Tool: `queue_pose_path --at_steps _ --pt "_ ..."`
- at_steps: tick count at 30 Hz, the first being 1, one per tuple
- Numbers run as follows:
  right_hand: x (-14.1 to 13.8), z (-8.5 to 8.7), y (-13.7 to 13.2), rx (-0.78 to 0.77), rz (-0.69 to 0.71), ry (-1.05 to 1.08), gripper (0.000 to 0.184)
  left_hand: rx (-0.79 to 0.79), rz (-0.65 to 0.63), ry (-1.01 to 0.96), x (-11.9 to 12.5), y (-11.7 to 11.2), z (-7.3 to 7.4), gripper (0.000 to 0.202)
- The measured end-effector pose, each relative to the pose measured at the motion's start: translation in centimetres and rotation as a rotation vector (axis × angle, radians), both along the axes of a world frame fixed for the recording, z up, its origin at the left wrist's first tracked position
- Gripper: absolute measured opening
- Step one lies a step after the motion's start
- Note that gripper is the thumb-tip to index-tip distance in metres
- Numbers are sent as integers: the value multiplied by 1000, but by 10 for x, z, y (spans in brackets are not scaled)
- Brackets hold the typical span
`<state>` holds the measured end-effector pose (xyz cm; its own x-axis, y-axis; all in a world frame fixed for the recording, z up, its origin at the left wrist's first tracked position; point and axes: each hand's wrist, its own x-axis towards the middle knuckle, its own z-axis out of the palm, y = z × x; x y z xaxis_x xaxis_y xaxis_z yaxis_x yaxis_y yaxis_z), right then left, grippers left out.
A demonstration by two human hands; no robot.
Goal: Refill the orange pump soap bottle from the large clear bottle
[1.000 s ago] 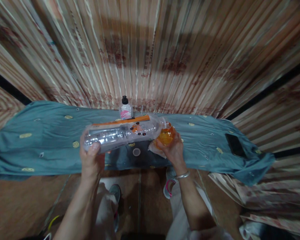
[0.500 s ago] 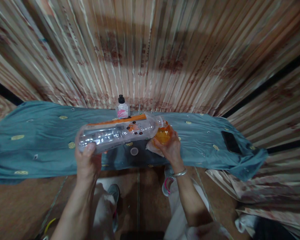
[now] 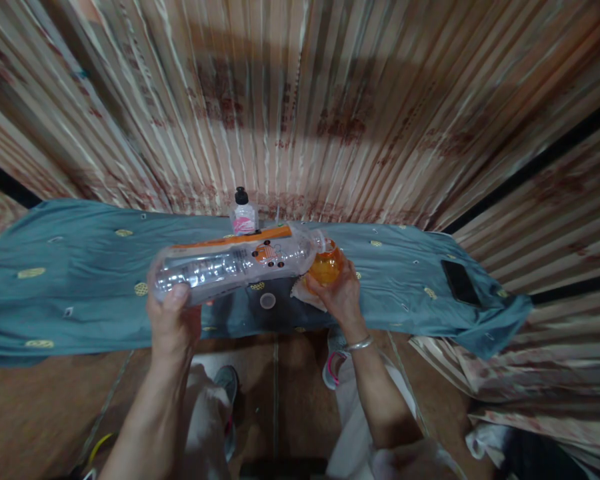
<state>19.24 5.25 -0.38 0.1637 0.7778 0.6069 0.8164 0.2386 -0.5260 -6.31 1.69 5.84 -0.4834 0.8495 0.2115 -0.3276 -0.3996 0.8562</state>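
Note:
A large clear plastic bottle [image 3: 230, 267] with an orange-marked label lies almost level in the air, its neck pointing right and its base a little lower. My left hand [image 3: 174, 320] is wrapped round its base end, thumb on top. Closed round a small orange see-through container [image 3: 325, 269] is my right hand [image 3: 341, 293]. The bottle's mouth is at the container's open top; whether they touch I cannot tell. Beneath them, on the cloth, are a small round whitish cap [image 3: 267, 301] and a pale cloth piece [image 3: 307, 295], partly hidden by the right hand.
A teal patterned cloth [image 3: 95, 267] covers the narrow table. At the back stands a clear bottle with black cap and pink label [image 3: 243, 217]. A black phone [image 3: 460, 281] lies at the right. Striped curtains [image 3: 280, 100] hang close behind.
The base end of the large bottle has shifted slightly left with my left hand. My right hand still holds the orange container at its mouth.

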Motion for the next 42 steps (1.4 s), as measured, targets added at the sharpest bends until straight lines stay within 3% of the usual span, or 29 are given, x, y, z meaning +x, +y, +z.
queue_pose_path --at_steps 8,42 --pt "0 -2 0 18 -12 -22 71 8 2 -27 -3 1 -5 65" --pt "1 -5 1 27 -2 -5 73 34 -23 -25 -4 2 -7 62"
